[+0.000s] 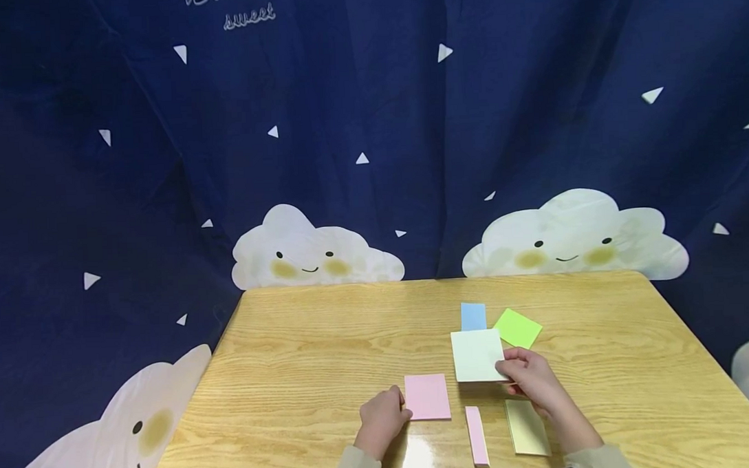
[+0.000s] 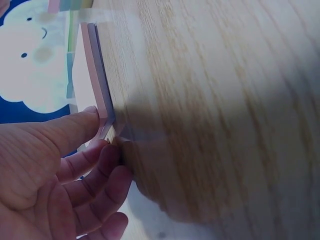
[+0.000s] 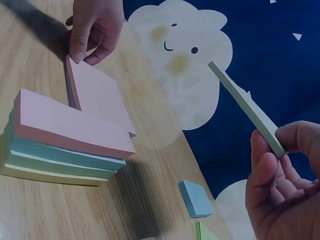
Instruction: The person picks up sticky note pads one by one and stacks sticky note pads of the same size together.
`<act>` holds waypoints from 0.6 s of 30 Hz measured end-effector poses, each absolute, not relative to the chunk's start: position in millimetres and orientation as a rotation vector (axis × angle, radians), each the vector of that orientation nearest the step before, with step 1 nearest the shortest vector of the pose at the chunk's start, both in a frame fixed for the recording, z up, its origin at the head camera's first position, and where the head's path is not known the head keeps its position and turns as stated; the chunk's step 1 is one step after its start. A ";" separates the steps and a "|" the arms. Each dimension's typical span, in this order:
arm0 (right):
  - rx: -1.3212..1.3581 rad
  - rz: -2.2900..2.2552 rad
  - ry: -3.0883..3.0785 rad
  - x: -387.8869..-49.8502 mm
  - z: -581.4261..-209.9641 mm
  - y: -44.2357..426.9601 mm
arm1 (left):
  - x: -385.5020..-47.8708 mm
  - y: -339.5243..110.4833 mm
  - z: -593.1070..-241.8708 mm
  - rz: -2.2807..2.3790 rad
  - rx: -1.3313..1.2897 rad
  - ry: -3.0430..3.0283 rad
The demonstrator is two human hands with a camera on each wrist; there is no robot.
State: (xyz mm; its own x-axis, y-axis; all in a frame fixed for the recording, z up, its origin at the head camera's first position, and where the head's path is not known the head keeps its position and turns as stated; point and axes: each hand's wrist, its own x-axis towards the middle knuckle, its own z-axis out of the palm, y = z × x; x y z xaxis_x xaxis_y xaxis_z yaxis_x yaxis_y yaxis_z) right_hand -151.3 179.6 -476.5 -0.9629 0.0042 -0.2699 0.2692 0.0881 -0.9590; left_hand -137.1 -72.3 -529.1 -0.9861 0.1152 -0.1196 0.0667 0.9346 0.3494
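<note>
My left hand (image 1: 383, 416) pinches the near-left corner of a square pink sticky note pad (image 1: 427, 397) on the table. In the left wrist view, the thumb lies on top of the pad and the other fingers curl at its edge, which shows a pink layer over a greyish one. My right hand (image 1: 531, 376) holds a square whitish-green sticky note pad (image 1: 478, 356) by its right side, raised above the table. Seen edge-on in the right wrist view, this pad (image 3: 245, 107) is tilted between thumb and fingers.
A narrow pink pad (image 1: 477, 437) tops a stack with bluish, green and yellow layers (image 3: 55, 175). A pale yellow pad (image 1: 526, 427) lies to its right. Farther back are a blue pad (image 1: 473, 316) and a lime green pad (image 1: 517, 327). A dark blue cloud-patterned curtain (image 1: 358, 124) hangs behind the wooden table (image 1: 292, 361).
</note>
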 end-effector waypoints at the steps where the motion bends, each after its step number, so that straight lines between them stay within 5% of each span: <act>1: 0.282 -1.979 2.158 -150.9 -476.5 179.0 | -137.1 -72.2 -529.2 0.527 0.138 2.951; 18: 0.314 -1.974 2.162 -148.1 -487.2 159.0 | -136.5 -72.6 -529.5 0.517 0.138 2.947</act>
State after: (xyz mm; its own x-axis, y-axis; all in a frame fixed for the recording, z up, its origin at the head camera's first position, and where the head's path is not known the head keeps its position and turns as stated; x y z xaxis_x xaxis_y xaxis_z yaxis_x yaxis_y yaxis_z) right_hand -148.1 159.0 -487.2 -0.9582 0.0241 -0.2852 0.2862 0.0872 -0.9542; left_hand -136.5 -72.6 -529.5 -0.9850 0.1156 -0.1279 0.0651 0.9365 0.3447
